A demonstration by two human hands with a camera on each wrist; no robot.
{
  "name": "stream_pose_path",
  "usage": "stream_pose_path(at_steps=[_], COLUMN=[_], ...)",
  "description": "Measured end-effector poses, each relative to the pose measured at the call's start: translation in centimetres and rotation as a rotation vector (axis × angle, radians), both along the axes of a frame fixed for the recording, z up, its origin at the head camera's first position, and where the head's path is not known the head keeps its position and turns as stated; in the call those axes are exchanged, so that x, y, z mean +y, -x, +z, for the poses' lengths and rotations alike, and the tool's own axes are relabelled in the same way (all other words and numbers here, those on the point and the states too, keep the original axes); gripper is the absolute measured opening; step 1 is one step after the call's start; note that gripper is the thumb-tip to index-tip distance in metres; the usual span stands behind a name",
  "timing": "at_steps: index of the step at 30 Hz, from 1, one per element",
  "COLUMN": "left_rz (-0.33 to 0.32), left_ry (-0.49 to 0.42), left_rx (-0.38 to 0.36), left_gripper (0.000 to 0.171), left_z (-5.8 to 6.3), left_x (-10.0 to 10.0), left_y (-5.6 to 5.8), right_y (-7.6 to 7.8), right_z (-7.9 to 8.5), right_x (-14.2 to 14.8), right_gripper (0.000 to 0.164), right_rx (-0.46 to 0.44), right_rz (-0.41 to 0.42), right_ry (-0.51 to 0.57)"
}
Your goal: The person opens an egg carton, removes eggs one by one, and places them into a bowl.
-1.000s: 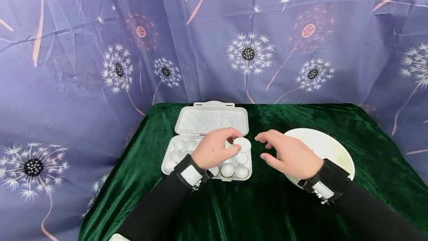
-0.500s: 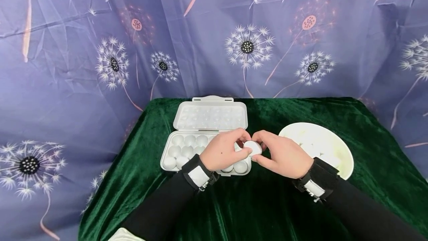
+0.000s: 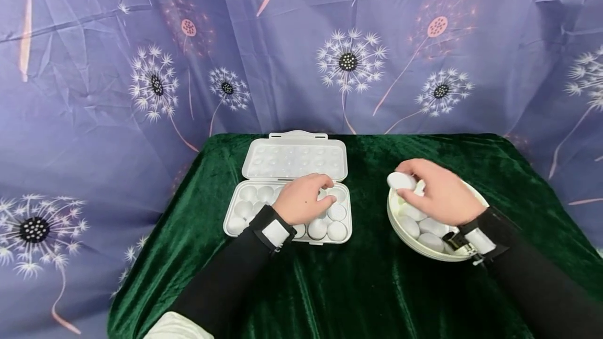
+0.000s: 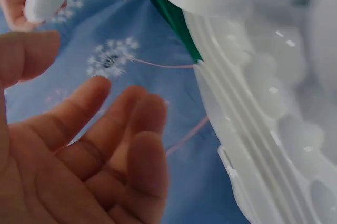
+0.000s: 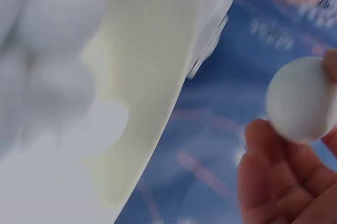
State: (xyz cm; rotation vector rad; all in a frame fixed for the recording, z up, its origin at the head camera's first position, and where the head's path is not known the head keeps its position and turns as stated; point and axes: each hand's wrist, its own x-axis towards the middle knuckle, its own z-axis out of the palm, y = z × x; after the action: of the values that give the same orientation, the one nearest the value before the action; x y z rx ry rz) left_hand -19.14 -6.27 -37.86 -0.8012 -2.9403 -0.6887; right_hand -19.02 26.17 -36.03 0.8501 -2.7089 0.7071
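A white egg is pinched between the fingers and thumb of my right hand, above the near-left rim of the white bowl. Several more white eggs lie in that bowl, partly hidden by the hand and wrist. My left hand hovers over the white egg carton with nothing in its grasp. In the left wrist view its fingers are loosely bent and apart from the thumb. White eggs sit in the carton's cups; the left hand covers some of them.
The carton's lid stands open at its back. Under everything lies a dark green velvet cloth. Behind the table hangs a purple-blue curtain with dandelion prints.
Both hands met at an egg beside the carton half a second ago. The left hand has let go of it and drawn back left; the right hand has carried it right to the bowl.
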Motion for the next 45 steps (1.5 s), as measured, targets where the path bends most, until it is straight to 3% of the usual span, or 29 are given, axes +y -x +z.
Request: stream_pose_path(at_steps=[5, 8, 13, 18, 26, 31, 39, 45], left_rz=[0.022, 0.026, 0.028, 0.000, -0.117, -0.111, -0.092, -0.083], left_ry=[0.065, 0.100, 0.161, 0.179, 0.271, 0.292, 0.342, 0.358], left_rx=[-0.036, -0.060, -0.110, -0.130, -0.055, -0.055, -0.070, -0.009], left_gripper=[0.036, 0.038, 0.041, 0.042, 0.036, 0.035, 0.034, 0.031], left_z=[-0.5, -0.8, -1.2, -1.2, -2.2, -2.7, -2.6, -2.7], left_x=[-0.6, -0.6, -0.5, -0.1, 1.6, 2.3, 3.0, 3.0], left_y=[0.4, 0.6, 0.9, 0.9, 0.6, 0.6, 0.9, 0.9], right_y=[1.4, 1.8, 2.2, 2.4, 2.6, 2.3, 1.4, 1.2], right_z=[0.2, -0.3, -1.3, -2.0, -2.7, -2.7, -2.6, -2.1], right_x=[3.7, 4.6, 5.1, 5.4, 4.8, 4.9, 5.1, 4.9], right_gripper=[0.038, 0.042, 0.041, 0.041, 0.039, 0.043, 0.059, 0.062], right_rx=[-0.169, -0.256, -0.320, -0.339, -0.293, -0.306, -0.293, -0.265], right_rz=[-0.148, -0.180, -0.193, -0.193, -0.187, -0.189, -0.180, -0.176], right_ry=[-0.196, -0.274, -0.337, -0.352, -0.368, -0.367, -0.332, -0.296])
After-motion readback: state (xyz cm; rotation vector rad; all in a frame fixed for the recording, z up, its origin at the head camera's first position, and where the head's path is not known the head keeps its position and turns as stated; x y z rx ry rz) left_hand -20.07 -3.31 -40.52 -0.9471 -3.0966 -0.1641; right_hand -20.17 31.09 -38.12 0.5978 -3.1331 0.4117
